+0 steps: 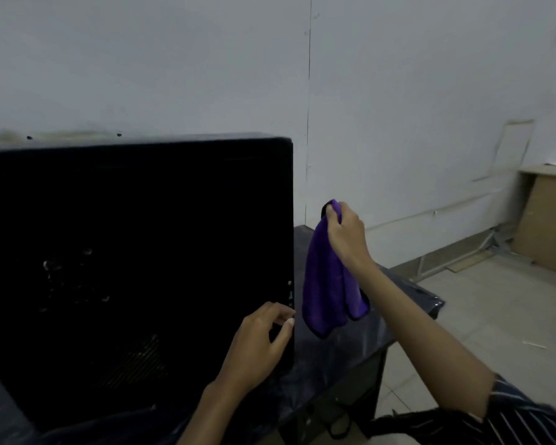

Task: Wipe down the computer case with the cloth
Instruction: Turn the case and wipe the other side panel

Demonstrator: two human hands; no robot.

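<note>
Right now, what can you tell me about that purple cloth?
The purple cloth looks soft and plush, with a dark stitched edge. It hangs limp in loose folds, pinched at its top by the right hand, in the air just right of the black computer case, above the dark table. It isn't touching the case.

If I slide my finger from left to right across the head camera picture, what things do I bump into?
Black computer case → left hand → purple cloth → right hand → cardboard sheet leaning at the far wall.
</note>
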